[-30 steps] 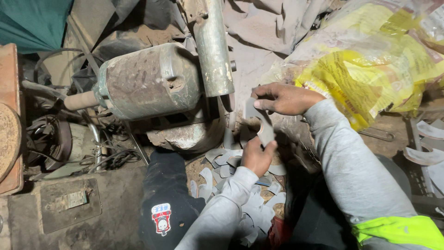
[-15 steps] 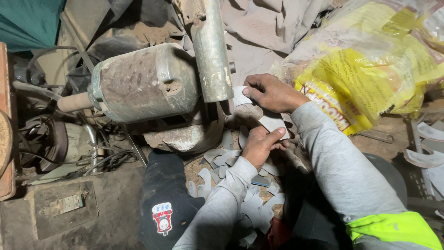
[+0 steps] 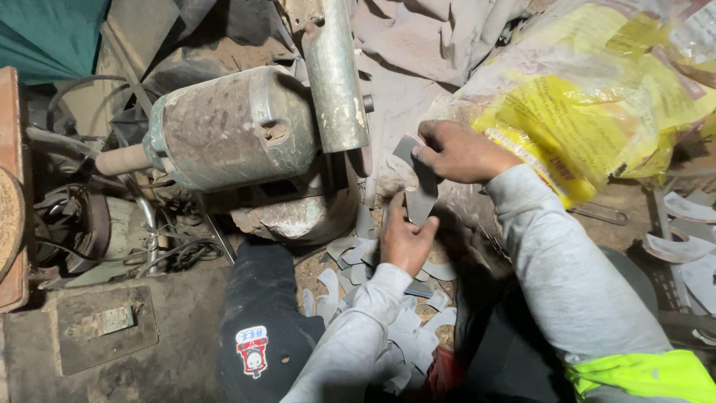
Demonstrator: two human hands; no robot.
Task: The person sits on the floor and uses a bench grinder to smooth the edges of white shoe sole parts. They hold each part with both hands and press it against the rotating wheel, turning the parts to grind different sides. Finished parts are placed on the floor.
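Both hands hold one curved grey piece (image 3: 419,179), a flat strip of sheet material, next to a dusty motor-driven machine (image 3: 231,127) with an upright metal cover (image 3: 335,75). My right hand (image 3: 459,151) pinches the piece's upper end. My left hand (image 3: 405,237) grips its lower end from below. Under the hands lies a heap of several similar grey curved pieces (image 3: 373,276) on the dirt floor.
A yellow plastic sack (image 3: 597,112) lies at the right. More grey pieces (image 3: 682,246) sit at the far right edge. A black cap with a patch (image 3: 261,336) covers my knee. Cables and another motor (image 3: 82,224) are at the left.
The grey piece, held at the machine a second ago, dipped to the heap and is now back up by the metal cover, held in both hands.
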